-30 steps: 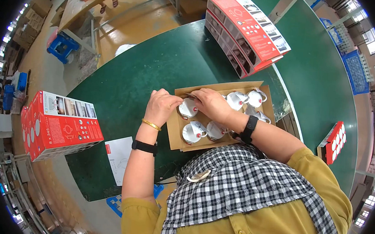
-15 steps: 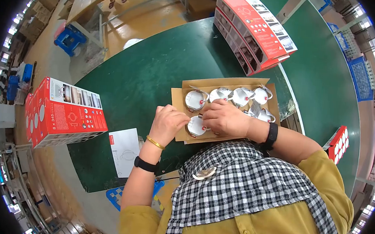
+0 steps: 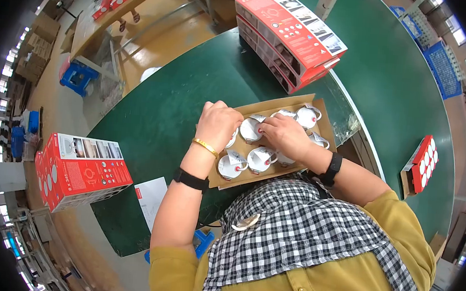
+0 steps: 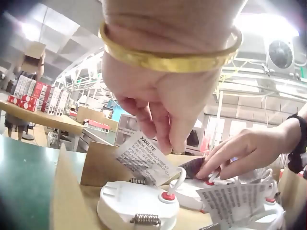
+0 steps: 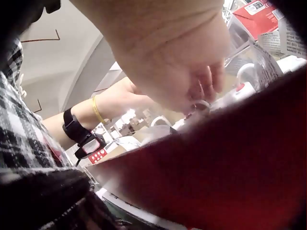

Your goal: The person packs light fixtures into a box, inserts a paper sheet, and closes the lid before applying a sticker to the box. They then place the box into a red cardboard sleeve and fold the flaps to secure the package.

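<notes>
An open cardboard box (image 3: 221, 181) holds several white downlights (image 4: 136, 203) with spring clips, red cable grommets and printed labels. At the box's back left corner, my left hand (image 3: 219, 125) reaches down over one light. Its fingertips pinch the upper edge of that light's white label (image 4: 146, 160), which stands tilted. My right hand (image 3: 287, 137) is over the neighbouring downlight (image 3: 251, 129) in the back row. Its bent fingers pinch the white cable (image 4: 217, 175) beside the red grommet, near a shaded label (image 4: 192, 166). The fingers partly hide this light.
Stacked red-and-white cartons (image 3: 295, 33) stand behind the box on the green table (image 3: 177, 87). Another red carton (image 3: 88, 170) is at the left, with a printed sheet (image 3: 150, 196) nearer me. A small red pack (image 3: 422, 164) lies at the far right.
Both hands moved from the back left light to the front row, then to the back row again. The right hand is now at the second light; the head view has shifted.
</notes>
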### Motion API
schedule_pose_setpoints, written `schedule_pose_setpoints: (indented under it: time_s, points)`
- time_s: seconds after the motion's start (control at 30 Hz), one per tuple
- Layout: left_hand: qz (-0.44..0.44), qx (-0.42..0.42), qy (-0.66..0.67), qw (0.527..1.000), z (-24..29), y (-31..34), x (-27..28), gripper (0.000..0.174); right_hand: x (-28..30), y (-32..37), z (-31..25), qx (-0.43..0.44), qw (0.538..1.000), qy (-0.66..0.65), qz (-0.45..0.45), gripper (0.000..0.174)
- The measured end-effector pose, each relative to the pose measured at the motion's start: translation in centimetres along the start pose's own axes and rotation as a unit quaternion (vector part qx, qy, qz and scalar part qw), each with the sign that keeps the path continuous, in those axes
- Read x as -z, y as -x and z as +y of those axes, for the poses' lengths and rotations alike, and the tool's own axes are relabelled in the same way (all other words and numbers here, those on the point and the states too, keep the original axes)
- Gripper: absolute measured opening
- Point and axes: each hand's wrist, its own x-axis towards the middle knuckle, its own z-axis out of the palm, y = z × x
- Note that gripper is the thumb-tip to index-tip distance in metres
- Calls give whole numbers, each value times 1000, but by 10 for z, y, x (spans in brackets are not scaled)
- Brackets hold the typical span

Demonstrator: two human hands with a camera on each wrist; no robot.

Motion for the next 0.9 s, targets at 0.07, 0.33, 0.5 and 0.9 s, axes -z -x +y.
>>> schedule_pose_setpoints:
  time_s: [0.07, 0.33, 0.5, 0.9]
  points:
    - [-55, -1, -40, 998, 0, -5, -8, 5, 0, 0, 0, -6, 1000, -12, -2, 22]
    - [-21, 26, 25, 999, 12, -4, 5, 3, 19, 8, 2, 40, 993, -97, 60, 31]
    - [-93, 16, 97, 991, 24, 32, 7, 8, 16, 29, -2, 38, 988, -132, -72, 47]
    - [-121, 46, 89, 988, 37, 41, -3, 5, 18, 31, 0, 21, 984, -170, -51, 31]
